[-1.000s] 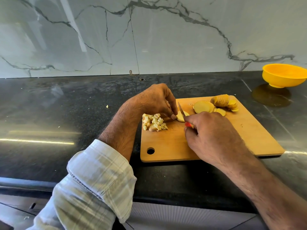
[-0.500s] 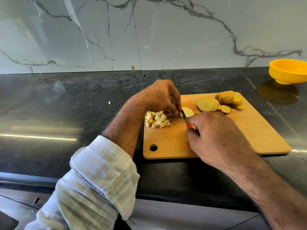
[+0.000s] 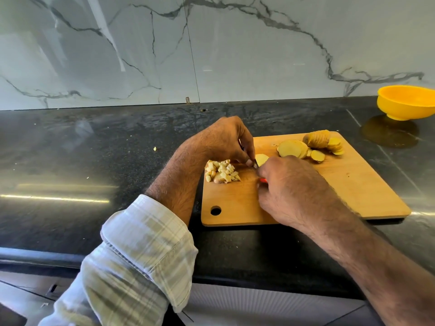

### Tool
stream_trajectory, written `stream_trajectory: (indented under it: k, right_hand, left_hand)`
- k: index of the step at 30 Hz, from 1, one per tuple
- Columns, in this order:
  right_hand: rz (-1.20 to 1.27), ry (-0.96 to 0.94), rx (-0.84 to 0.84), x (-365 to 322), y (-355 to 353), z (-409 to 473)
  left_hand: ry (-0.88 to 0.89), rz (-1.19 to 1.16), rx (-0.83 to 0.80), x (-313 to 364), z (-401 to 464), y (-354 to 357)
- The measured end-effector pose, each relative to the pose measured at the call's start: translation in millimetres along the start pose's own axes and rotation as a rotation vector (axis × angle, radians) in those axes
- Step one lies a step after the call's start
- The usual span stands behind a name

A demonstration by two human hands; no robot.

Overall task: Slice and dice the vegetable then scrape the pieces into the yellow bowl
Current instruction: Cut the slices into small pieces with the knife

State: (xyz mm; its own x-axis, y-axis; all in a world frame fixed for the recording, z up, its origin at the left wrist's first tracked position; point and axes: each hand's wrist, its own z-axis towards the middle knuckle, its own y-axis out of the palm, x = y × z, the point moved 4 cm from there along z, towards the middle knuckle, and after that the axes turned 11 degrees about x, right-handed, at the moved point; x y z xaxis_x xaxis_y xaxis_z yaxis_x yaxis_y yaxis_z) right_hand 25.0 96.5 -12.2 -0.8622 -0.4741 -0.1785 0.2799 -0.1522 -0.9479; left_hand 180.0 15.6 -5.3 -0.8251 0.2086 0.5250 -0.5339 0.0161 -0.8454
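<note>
Right hand (image 3: 292,191) clenched round red-handled knife (image 3: 263,180), blade at potato slice (image 3: 261,158) mid cutting board (image 3: 341,184). Left hand (image 3: 226,140) fingers pinch that slice. Diced pieces (image 3: 221,171) at 9 o'clock; yellow bowl (image 3: 406,102) at 2 o'clock on bench (image 3: 94,161).

Your left hand (image 3: 222,140) lay knuckles-up, its fingers curled downward and bunched, the tips pressed down close to your right hand. Your left forearm ran back toward you at a slant, bare from the wrist to a rolled plaid sleeve (image 3: 146,243) bunched near the elbow. Your right hand (image 3: 289,187) sat just beside the left, back of the hand facing up, fingers folded under around a red handle (image 3: 263,180) of which only a sliver showed at the thumb side. Your right wrist stayed low and straight, and the bare right forearm stretched back to the lower right corner. Both hands nearly touched at the fingertips.
</note>
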Motion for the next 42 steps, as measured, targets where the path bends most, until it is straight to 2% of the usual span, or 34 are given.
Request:
stream_trajectory:
  k: [3, 5, 7, 11, 18, 26, 32, 37, 42]
  right_hand:
    - [0.138, 0.036, 0.169, 15.2, -9.1, -16.6]
    - [0.260, 0.079, 0.195, 25.3, -18.6, -28.3]
    - [0.276, 0.112, 0.215, 36.8, -21.0, -31.0]
    - [0.268, 0.184, 0.178, 48.2, -18.0, -41.0]
    - [0.225, 0.206, 0.145, 48.7, -16.2, -50.3]
    - [0.163, 0.147, 0.113, 35.3, -6.8, -29.6]
    - [0.127, 0.170, 0.098, 43.3, -12.1, -17.9]
    - [0.090, 0.146, 0.109, 43.5, -14.0, -23.3]
    - [0.088, 0.130, 0.121, 38.3, -15.0, -18.5]
  left_hand:
    - [0.019, -0.037, -0.009, -2.9, 0.1, -0.2]
    - [0.029, -0.070, 0.002, -2.7, 0.3, -0.1]
    - [0.058, -0.085, -0.025, 0.5, 0.0, 2.7]
    - [0.119, -0.065, -0.120, 7.6, -2.7, 8.2]
    - [0.137, -0.009, -0.152, 9.9, -1.1, 13.6]
    - [0.103, 0.068, -0.077, 10.3, 0.6, 14.1]
    - [0.040, 0.122, 0.032, 12.2, 5.2, 19.0]
    - [0.029, 0.149, -0.017, 3.2, 3.1, 11.2]
    - [0.022, 0.122, 0.013, 4.9, 3.3, 13.3]
